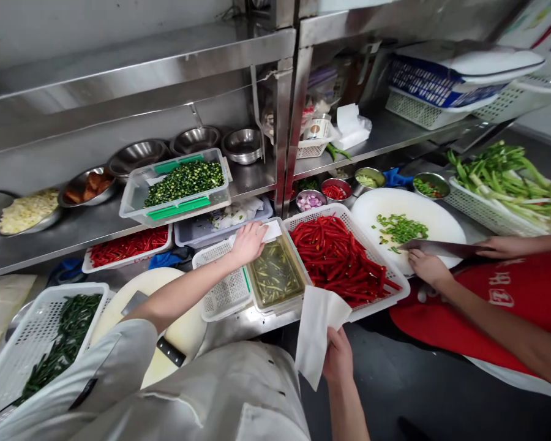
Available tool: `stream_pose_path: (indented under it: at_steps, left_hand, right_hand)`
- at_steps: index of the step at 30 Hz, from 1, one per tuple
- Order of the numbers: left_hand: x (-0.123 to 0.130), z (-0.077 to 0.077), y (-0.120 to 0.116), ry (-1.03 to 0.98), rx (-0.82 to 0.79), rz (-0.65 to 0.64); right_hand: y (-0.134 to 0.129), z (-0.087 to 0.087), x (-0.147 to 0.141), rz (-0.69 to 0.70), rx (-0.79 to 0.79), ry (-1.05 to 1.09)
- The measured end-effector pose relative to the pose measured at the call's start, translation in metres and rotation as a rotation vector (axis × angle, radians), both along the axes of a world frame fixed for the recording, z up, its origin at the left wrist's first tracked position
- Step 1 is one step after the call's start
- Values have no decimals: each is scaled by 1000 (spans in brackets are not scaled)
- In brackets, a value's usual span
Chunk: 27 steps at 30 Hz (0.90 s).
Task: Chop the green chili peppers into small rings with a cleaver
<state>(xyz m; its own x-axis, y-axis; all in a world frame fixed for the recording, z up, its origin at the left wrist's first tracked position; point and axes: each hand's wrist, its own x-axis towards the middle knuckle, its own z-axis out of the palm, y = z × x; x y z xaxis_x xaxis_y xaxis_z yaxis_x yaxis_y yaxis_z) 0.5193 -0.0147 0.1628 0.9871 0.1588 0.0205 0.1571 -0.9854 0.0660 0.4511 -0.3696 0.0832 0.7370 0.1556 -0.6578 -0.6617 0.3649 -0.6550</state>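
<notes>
My left hand [250,242] reaches to the far rim of a clear container [297,264] of pickled green vegetables in liquid [275,272]. Its fingers are closed on a white paper towel [272,231], lying along that rim. Low in front of my body, my right hand [338,354] grips more white paper sheets [319,327], which hang partly folded. The sheets' top edge is close to a white basket [397,295] of red chillies [335,257]. An apparently empty white perforated basket [224,285] stands left of the clear container, under my left forearm.
At right, a co-worker's hands [429,267] work with a cleaver [445,248] on chopped greens on a round board [362,211]. Left, a knife handle [171,351] lies on another board [183,294]. A tub of chopped greens [128,205] and steel bowls [243,146] stand on the shelf.
</notes>
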Motion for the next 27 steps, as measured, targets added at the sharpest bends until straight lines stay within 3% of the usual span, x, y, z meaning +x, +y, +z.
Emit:
stream_pose_path:
  at_steps: [2,6,9,15,18,21,23,27]
  left_hand:
    - [3,-16,-3,117,45,-90]
    - [33,-46,4,437,-12,28]
    - [56,-63,5,466,-56,63]
    - [51,-72,-7,411,-78,-56]
    - [46,-74,-15,431,-86,14]
    - [37,-85,-39,489,-114,89]
    - [25,-92,-61,505,-153,-16]
    - [-13,-94,-81,534,-315,-419]
  right_hand:
    - [1,-11,-5,55,-32,57]
    - [25,-22,-8,219,-79,76]
    - [50,-24,-4,322,-166,-33]
    - [68,-32,7,400,-368,-114]
    - [68,-34,10,420,-326,-152]
    - [68,-31,13,437,-285,-200]
    - [68,-28,15,457,-278,-211]
    - [64,-23,20,502,-292,-225]
